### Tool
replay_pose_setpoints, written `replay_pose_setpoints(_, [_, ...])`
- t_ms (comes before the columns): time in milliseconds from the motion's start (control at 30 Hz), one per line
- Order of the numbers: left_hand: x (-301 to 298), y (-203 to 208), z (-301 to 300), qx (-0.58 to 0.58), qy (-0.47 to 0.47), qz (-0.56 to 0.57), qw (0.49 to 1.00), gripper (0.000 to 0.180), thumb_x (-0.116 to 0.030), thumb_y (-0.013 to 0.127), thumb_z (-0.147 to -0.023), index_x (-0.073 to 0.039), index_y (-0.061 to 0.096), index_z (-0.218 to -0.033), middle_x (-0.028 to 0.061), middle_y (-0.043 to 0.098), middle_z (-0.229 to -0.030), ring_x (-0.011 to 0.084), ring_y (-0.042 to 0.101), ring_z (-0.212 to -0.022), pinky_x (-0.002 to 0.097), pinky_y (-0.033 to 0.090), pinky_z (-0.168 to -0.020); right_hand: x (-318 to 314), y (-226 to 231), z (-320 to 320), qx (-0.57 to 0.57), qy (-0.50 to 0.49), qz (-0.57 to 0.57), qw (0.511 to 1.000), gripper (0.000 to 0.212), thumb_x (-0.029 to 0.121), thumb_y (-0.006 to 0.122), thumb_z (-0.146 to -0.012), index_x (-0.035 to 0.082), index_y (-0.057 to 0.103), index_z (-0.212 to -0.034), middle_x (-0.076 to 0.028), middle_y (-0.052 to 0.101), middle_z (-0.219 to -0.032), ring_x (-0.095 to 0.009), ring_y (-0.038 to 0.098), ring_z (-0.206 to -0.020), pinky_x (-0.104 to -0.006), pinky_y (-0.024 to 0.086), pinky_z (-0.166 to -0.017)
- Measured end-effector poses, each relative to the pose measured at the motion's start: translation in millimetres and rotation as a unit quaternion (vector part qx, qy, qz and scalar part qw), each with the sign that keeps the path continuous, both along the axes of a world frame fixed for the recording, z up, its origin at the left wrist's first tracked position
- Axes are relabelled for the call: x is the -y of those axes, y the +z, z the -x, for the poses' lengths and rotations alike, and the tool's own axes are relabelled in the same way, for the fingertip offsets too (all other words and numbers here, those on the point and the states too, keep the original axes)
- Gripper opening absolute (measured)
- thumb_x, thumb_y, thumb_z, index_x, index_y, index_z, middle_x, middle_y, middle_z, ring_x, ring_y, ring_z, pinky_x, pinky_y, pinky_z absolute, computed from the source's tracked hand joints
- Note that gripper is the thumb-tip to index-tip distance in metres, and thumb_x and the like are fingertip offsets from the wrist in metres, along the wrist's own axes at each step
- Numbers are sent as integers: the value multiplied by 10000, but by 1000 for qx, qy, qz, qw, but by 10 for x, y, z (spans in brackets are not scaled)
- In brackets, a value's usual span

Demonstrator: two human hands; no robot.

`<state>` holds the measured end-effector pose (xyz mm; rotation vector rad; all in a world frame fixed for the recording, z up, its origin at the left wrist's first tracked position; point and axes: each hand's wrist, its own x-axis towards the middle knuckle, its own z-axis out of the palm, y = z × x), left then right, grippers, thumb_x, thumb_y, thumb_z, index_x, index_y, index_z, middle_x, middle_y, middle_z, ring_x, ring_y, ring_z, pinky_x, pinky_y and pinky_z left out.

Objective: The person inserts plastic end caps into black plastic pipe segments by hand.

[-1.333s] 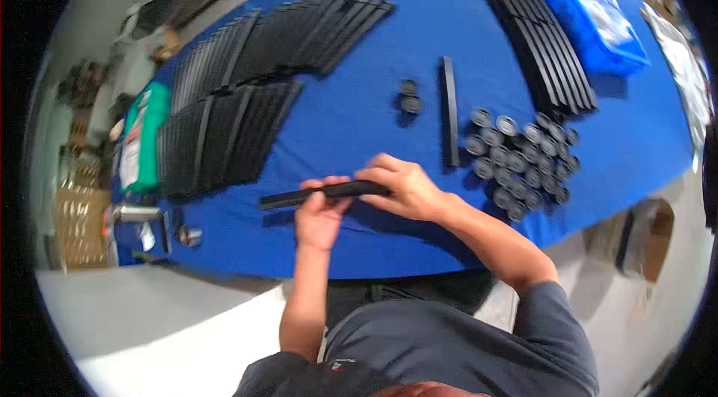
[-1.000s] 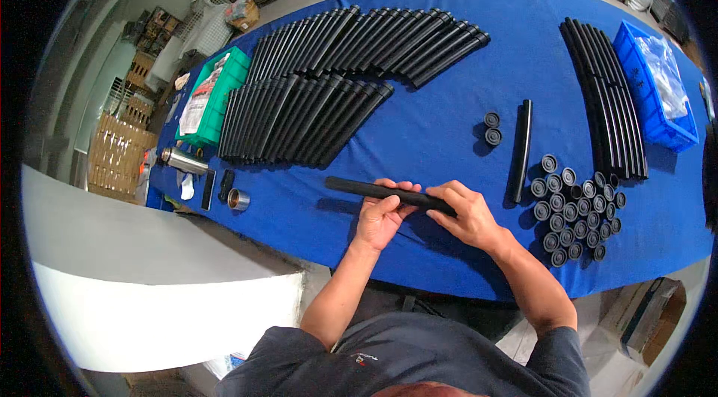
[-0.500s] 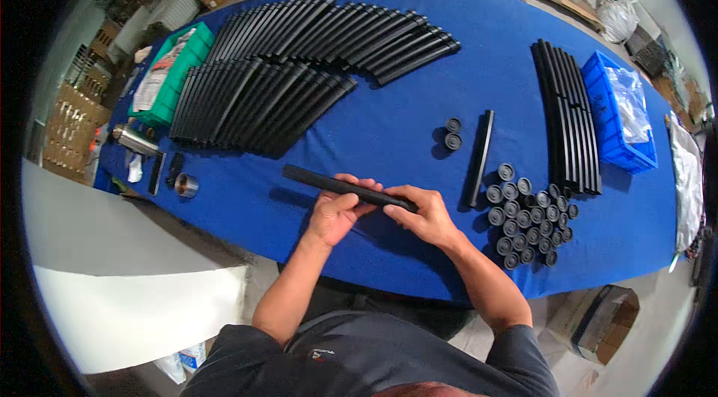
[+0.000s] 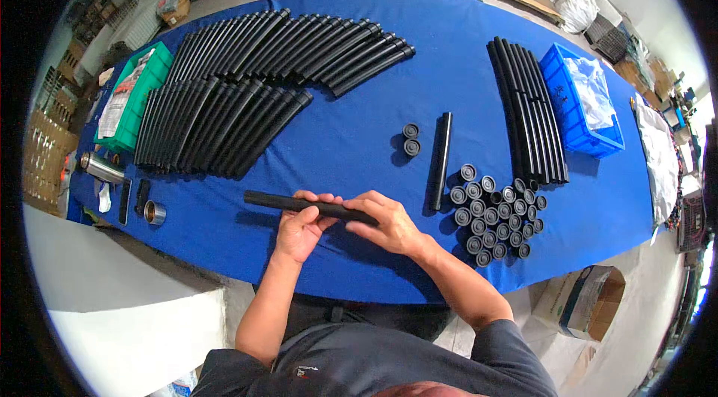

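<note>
A black tube (image 4: pixel 265 200) lies slantwise across both my hands, just above the near side of the table. My left hand (image 4: pixel 299 234) wraps round its middle, thumb on top and fingers behind. Over the right end of the tube, my right hand (image 4: pixel 390 226) rests with fingers along the far side and thumb along the near side, hiding that end. To the right, another black tube (image 4: pixel 442 161) lies alone on the cloth beside two round black caps (image 4: pixel 411 147). A cluster of black caps (image 4: pixel 491 215) sits farther right.
Rows of black tubes (image 4: pixel 202 124) fan across the left, beside a green crate (image 4: pixel 158 71). More tubes (image 4: pixel 527 113) lie at right near a blue crate (image 4: pixel 594 144). A metal flask (image 4: pixel 102 168) and a tape roll (image 4: pixel 154 212) stand at left on the blue cloth (image 4: pixel 359 135).
The view has shifted, so the table things appear farther left. My right hand has gone from gripping the tube's end to lying over it with straighter fingers. My left hand keeps its hold.
</note>
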<state>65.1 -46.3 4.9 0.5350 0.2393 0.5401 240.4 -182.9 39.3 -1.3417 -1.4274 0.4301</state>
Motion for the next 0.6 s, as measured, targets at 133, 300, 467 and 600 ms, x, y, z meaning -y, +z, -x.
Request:
replay_pose_setpoints(133, [-4,76,-3,7,-12,-15,1000,274,-6,667,-862,-81,606,-1119,190,640,-1209,390,568,-1212,553,502,-1006,22,100,-45,-240,25,247,939,336,204,719,-860,4,669,-1125,-169,682,-929,-296,672,-831,-378,520,-731])
replay_pose_setpoints(300, [-29,37,-34,-15,-2,-5,1000,278,-20,673,-858,-101,607,-1115,180,649,-1187,384,570,-1210,556,481,-1023,-16,62,-47,-5,-12,18,1000,343,167,754,-829,7,664,-1119,-154,666,-926,-294,661,-828,-361,522,-720])
replay_pose_setpoints(467, [24,70,-54,23,-19,-1,1000,245,0,655,-865,-89,606,-1089,196,640,-1180,384,566,-1217,520,554,-950,63,53,-56,-258,16,217,942,307,136,733,-840,-11,669,-1101,-122,667,-835,-197,654,-778,-335,522,-699])
replay_pose_setpoints(600, [18,56,-57,16,-14,-3,1000,222,-12,651,-879,-91,613,-1083,187,640,-1183,371,565,-1223,507,564,-944,21,39,-63,-146,-11,165,975,302,125,727,-844,0,674,-1114,-115,662,-817,-192,655,-790,-346,527,-702])
